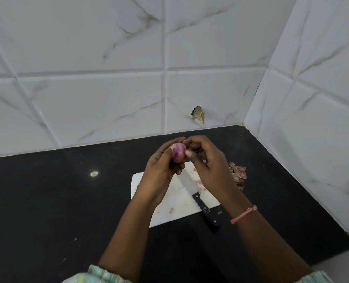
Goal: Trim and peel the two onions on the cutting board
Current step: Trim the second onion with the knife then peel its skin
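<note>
The onion [178, 152] is held in the air above the far edge of the cutting board [175, 201], not resting on it. The left hand [161, 168] cups it from below and behind, fingers curled round it, while the right hand [206, 160] has its thumb and fingertips pinched against the onion's right side, apparently working at the skin. Only 1 onion shows; a second is not visible, perhaps hidden behind the hands.

It is a small, light bulb, firm enough to squeeze without bruising. Purple, shiny flesh shows on top, so that part is likely slippery and damp, while the remaining papery skin is dry, thin and tears easily into scraps. The best hold, I judge, is the 1 used here: cradle the body in 1 palm and pick at a loose edge of skin near a trimmed end with thumb and fingernail, pulling along the bulb.

The knife [200, 199] lies across the board, handle over its near-right edge onto the black tabletop [67, 201]. A heap of peels [237, 173] sits on the tabletop just beyond the board's right edge, and small scraps dot the board.
</note>
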Demonstrator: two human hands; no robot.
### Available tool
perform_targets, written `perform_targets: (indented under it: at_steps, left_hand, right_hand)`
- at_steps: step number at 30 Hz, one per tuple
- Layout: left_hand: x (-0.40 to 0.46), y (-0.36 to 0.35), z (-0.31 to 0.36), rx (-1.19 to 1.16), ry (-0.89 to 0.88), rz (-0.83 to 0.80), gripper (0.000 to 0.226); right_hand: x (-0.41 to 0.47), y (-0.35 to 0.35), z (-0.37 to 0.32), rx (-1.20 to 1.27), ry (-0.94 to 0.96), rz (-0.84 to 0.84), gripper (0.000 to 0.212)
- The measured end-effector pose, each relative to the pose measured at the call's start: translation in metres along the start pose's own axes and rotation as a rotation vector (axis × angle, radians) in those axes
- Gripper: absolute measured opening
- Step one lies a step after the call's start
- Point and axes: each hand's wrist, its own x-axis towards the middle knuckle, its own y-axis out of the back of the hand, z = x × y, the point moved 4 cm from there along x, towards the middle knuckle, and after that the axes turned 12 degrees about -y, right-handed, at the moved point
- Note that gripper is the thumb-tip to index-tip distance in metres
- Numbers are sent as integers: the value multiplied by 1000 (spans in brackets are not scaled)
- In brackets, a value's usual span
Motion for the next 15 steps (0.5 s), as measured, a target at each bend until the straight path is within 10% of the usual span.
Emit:
perform_targets:
  at_steps: [15]
  left_hand:
    - [-4,-3,2,101,-26,28,26]
  right_hand:
    - [6,-2,3,-392,137,86,26]
